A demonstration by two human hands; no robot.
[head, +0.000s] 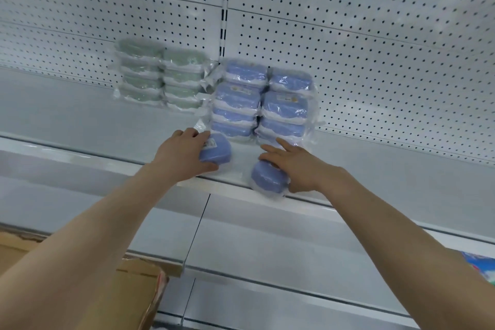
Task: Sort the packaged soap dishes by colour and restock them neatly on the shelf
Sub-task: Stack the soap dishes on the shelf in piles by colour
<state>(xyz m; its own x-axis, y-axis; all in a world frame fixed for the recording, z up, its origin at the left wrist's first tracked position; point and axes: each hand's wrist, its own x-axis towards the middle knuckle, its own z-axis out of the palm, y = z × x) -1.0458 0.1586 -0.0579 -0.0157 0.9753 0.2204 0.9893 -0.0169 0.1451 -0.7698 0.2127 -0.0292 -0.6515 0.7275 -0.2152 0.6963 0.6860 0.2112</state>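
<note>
Corrugated cardboard box (134, 292) | left grip (184, 154) clasps rounded blue film-wrapped dish (218, 153) | right grip (298, 169) clasps second blue dish (266, 178)

both arms outstretched | left hand (184, 153) grips left dish (218, 152) | right hand (297, 169) grips right dish (267, 179), index finger straight

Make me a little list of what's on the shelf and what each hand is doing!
Green pile: green soap dishes, two stacks side by side, at the back of the shelf
Blue pile: blue soap dishes, two stacks, right of the green ones
Left hand: grips a loose blue dish in front of the blue pile
Right hand: holds a second blue dish at the shelf's front edge
Wrapping: clear plastic on every dish
Below, left: cardboard box
</note>
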